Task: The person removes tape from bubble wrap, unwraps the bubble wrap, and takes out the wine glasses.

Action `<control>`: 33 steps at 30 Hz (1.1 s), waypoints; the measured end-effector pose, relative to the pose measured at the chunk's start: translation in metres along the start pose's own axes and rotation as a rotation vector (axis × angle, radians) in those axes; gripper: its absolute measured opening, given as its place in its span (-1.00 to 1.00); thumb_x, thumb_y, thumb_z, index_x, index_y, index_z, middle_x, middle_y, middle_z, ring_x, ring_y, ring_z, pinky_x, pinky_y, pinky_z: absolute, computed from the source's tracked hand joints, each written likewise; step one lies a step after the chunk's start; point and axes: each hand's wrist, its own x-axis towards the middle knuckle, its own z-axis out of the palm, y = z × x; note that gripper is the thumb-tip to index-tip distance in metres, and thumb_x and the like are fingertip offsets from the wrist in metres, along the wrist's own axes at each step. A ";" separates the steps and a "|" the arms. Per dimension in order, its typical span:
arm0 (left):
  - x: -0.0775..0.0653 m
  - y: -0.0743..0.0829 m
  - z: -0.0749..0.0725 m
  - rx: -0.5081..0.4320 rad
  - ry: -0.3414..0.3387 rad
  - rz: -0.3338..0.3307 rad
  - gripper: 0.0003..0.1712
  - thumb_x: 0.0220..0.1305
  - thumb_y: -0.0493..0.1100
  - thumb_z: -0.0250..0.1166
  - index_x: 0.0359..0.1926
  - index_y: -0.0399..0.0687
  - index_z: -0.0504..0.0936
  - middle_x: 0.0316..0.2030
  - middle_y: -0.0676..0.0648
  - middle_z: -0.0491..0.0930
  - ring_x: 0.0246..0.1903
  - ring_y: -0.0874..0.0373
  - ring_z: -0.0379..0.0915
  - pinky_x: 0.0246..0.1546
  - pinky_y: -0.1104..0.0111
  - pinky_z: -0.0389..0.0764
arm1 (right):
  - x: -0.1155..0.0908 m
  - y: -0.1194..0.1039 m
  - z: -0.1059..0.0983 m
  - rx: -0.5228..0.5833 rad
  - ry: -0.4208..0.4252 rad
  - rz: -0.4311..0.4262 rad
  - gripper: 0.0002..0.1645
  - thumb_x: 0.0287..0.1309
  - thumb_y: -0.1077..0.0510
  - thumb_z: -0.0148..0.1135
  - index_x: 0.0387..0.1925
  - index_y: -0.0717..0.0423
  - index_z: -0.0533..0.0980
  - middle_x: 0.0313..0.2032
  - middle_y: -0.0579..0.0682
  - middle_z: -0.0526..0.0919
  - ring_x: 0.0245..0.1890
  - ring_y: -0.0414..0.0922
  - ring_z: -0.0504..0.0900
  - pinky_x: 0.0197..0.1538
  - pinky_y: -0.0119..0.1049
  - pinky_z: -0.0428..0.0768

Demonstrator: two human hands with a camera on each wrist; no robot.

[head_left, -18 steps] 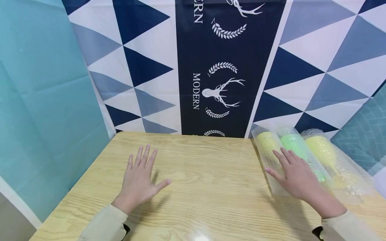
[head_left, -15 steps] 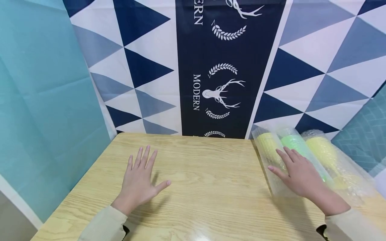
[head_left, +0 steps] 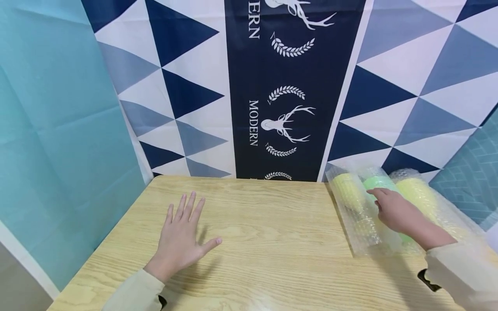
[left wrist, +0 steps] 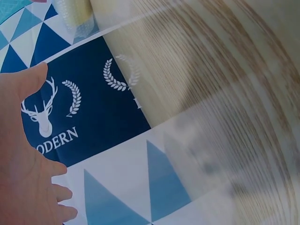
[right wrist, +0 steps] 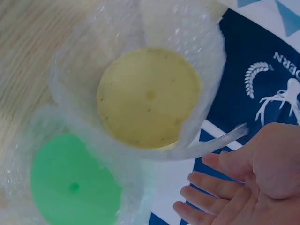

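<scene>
My left hand (head_left: 180,239) is spread flat above the wooden table, palm down, holding nothing. At the right, my right hand (head_left: 397,211) hovers over a row of bubble-wrapped things. Its fingers are loosely bent and point left. The row has a left yellow thing (head_left: 349,190), a green thing (head_left: 379,183), partly hidden by this hand, and a right yellow thing (head_left: 418,196). In the right wrist view, a round yellow end (right wrist: 145,98) and a round green end (right wrist: 70,183) show through the wrap. The right fingers lie beside the loose wrap edge (right wrist: 225,140); contact is unclear.
The wooden table (head_left: 264,229) meets a patterned backdrop (head_left: 194,86) with triangles and deer heads. A teal sheet (head_left: 58,129) hangs along the left side. Another teal surface (head_left: 472,177) stands behind the wrapped things at the far right.
My right hand has moved slightly right and its spread fingers have bent in, uncovering more of the left yellow thing. The left hand keeps its pose. The head view has tilted a little upward.
</scene>
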 end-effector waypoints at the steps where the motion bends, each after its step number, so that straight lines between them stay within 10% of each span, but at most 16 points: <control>1: 0.000 0.000 0.000 -0.001 0.002 0.001 0.18 0.00 0.51 0.19 0.48 -0.06 0.08 0.51 -0.19 -0.07 0.51 -0.19 -0.18 0.45 -0.17 -0.09 | 0.002 0.002 0.000 -0.006 -0.009 0.002 -0.47 0.05 0.49 0.04 0.13 0.51 0.35 0.03 0.53 0.47 -0.05 0.40 0.52 -0.07 0.17 0.56; 20: 0.000 0.002 0.001 0.006 -0.008 0.000 0.17 0.00 0.49 0.21 0.47 -0.06 0.10 0.51 -0.20 -0.06 0.51 -0.17 -0.17 0.45 -0.16 -0.07 | 0.018 0.009 0.004 0.006 -0.039 0.010 -0.48 0.08 0.29 0.23 -0.02 0.65 0.39 -0.13 0.58 0.53 -0.12 0.44 0.53 -0.08 0.19 0.55; 33: 0.002 0.004 0.003 0.019 0.015 -0.049 0.18 -0.01 0.49 0.21 0.46 -0.11 0.11 0.49 -0.19 0.02 0.49 -0.17 -0.09 0.44 -0.15 0.00 | 0.027 0.009 -0.003 0.216 -0.334 0.163 -0.01 0.25 -0.22 0.12 0.13 0.72 0.23 0.06 0.63 0.41 0.05 0.49 0.43 0.02 0.20 0.52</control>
